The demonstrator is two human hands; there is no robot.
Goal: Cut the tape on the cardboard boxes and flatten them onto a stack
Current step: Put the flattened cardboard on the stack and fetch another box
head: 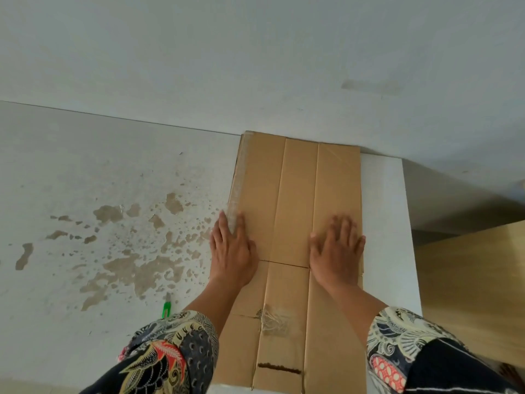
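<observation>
**Pressing a collapsed box flat on the stack**

Pressing down with both palms, the person holds a flattened brown corrugated cardboard box [295, 223] against the white tabletop [392, 223], probably to crush its creases so it lies level. The left hand [231, 248] rests on the box's left edge, fingers straight, grasping nothing, beside a clear tape strip [234, 200]. The right hand [338, 245] lies spread and flat near the right edge, also grasping nothing. Both forearms reach forward from patterned sleeves [170, 351]. The box's far end touches the wall [255, 52]. A green-handled cutter [165, 307] lies apart on the stained surface, left of the box.
</observation>
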